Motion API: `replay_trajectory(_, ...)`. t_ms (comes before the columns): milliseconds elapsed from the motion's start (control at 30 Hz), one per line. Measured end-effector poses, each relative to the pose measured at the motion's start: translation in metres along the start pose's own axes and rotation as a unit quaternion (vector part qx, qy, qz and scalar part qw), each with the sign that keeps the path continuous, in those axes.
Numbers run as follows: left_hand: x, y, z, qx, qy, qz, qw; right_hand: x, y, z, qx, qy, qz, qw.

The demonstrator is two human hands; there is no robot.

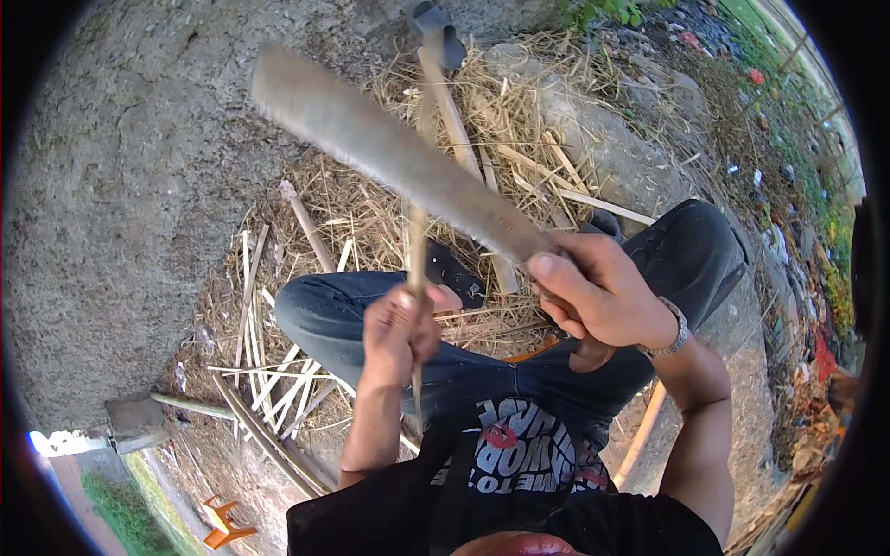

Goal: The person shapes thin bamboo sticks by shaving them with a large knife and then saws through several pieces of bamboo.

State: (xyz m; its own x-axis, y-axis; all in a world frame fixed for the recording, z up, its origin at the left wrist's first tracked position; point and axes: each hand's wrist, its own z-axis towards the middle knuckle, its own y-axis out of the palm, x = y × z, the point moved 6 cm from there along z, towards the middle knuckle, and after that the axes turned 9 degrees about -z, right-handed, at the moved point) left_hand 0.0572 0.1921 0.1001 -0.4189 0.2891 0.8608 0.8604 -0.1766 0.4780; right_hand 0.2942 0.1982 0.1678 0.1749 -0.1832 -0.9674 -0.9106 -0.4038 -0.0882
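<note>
My right hand [607, 289], with a metal-banded watch at the wrist, is closed round the handle of a machete [389, 153]. The wide, worn blade slants up to the left and is slightly blurred. In my left hand [394, 334], fingers wrapped round it, is a thin strip of wood or bamboo [417, 248], roughly upright in the picture. The blade crosses in front of the strip's upper part; I cannot tell whether they touch. Its lower end reaches down by my black shirt. Both hands are above my bent legs in jeans [324, 310].
Straw-like shavings [371, 199] and split wood pieces [450, 116] cover the ground before me. Several pale strips [287, 389] lie to the left. A rough grey wall [120, 213] rises on that side. An orange plastic chair [222, 524] is at lower left.
</note>
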Motion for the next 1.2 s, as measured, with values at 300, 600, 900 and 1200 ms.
replay_trajectory(300, 0.146, -0.004, 0.022, 0.144, 0.531, -0.073, 0.832, -0.027, 0.035, 0.006, 0.164, -0.128, 0.131, 0.969)
replay_trajectory(600, -0.026, 0.014, 0.035, 0.101, 0.384, -0.083, 0.914, 0.048, 0.044, 0.061, 0.255, -0.072, 0.290, 0.919)
replay_trajectory(900, -0.093, -0.069, -0.007, 0.008, -0.054, -0.118, 0.991, 0.099, -0.024, 0.063, 0.370, -0.066, 0.193, 0.907)
replay_trajectory(1200, -0.059, -0.036, -0.042, -0.229, -0.327, 0.002, 0.917, 0.083, -0.071, 0.072, 0.384, -0.097, -0.004, 0.918)
